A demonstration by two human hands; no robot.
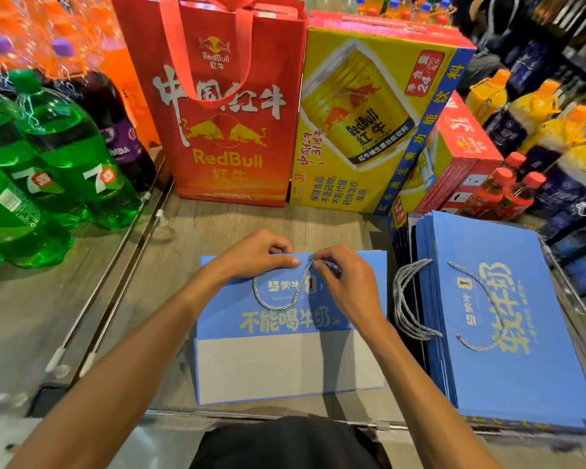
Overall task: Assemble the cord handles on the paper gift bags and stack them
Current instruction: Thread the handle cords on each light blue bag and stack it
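I'm seeing blue gift bag (214, 313) flat on worktop (190, 225), dead centre, yellow print reads 不能喝牛奶. Left hand (261, 255) pinches bag's top edge. Right hand (342, 282) pinches end of silvery cord (268, 304) at that same edge, loop lying on bag. Stack of blue bags (538, 377) just right, cords on. Behind: red RedBull 红牛 bag (224, 113), yellow RedBull carton (369, 113). Green 7-logo bottles (71, 157) on left.
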